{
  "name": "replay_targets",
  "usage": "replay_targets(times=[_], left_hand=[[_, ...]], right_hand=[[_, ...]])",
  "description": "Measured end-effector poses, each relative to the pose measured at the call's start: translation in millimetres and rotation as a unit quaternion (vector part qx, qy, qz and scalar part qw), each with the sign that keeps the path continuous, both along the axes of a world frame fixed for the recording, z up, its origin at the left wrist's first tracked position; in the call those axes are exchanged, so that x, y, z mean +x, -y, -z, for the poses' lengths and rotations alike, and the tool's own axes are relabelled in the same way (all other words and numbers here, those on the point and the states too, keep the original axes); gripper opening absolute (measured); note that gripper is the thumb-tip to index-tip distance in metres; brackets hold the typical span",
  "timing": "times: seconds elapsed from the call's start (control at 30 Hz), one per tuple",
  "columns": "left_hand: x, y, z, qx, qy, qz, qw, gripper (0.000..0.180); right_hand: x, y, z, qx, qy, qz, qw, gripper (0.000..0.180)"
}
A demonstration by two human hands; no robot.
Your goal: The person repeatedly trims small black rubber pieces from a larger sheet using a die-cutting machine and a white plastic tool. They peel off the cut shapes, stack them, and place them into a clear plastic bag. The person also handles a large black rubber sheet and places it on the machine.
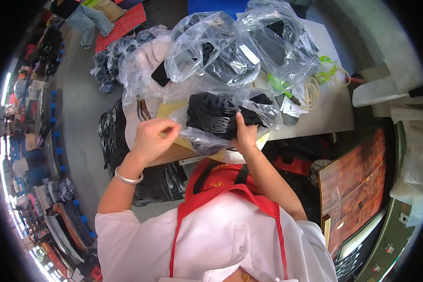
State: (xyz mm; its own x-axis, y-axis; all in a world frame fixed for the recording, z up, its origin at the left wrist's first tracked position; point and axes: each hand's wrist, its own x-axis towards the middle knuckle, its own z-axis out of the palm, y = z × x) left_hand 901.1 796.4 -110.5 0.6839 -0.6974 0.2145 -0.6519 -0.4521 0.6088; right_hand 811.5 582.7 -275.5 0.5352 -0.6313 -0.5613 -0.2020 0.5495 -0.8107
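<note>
Background, far left: stalls and stacked goods along an aisle, too bent and small at the rim to identify; a person (82,19) at the top edge is cut off above the waist.
Left hand (154,136): fingers curled together, pinching the loose edge of the clear plastic bag (221,120); a silver bangle (127,177) circles the wrist.
Clear plastic bag: held just above the near edge of the desk (324,108), between the two hands; creased and glossy, with a stack of black cut-out pieces (214,113) inside, their exact shape blurred by the film.
Right hand (245,134): pressed against the bag's lower right side, thumb upright on the black stack; the other fingers are hidden behind the bag, so the grip cannot be fully read.
Piled bags (230,47): further clear bags of dark goods heaped behind, their contents hard to make out.
Right side: green strips (279,84) and pale tubing (336,77) on the desk; a brown wooden board (355,181) below.
</note>
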Motion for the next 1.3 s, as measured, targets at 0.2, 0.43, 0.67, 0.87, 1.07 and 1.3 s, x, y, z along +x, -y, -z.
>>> replay_targets(times=[0.2,0.43,0.67,0.87,1.07,1.3], left_hand=[[-22,-25,-16,0.037,-0.114,-0.052,0.991,0.013],[-35,-26,-7,-0.06,-0.093,-0.125,0.986,0.016],[-34,-38,-5,-0.347,-0.231,-0.208,0.885,0.002],[-24,-69,0,-0.435,-0.174,-0.074,0.88,0.047],[-41,-27,-18,-0.521,-0.277,-0.007,0.807,0.055],[-78,98,27,-0.309,-0.232,-0.021,0.922,0.041]], right_hand=[[-72,59,-48,0.164,-0.066,-0.142,0.974,0.07],[-86,94,-142,-0.01,0.105,0.049,0.993,0.048],[-88,112,-216,0.186,0.449,0.031,0.874,0.033],[-100,100,-227,0.176,0.503,-0.027,0.846,0.066],[-73,90,-230,0.158,0.457,-0.123,0.867,0.061],[-76,5,-192,-0.03,0.365,-0.273,0.89,0.096]])
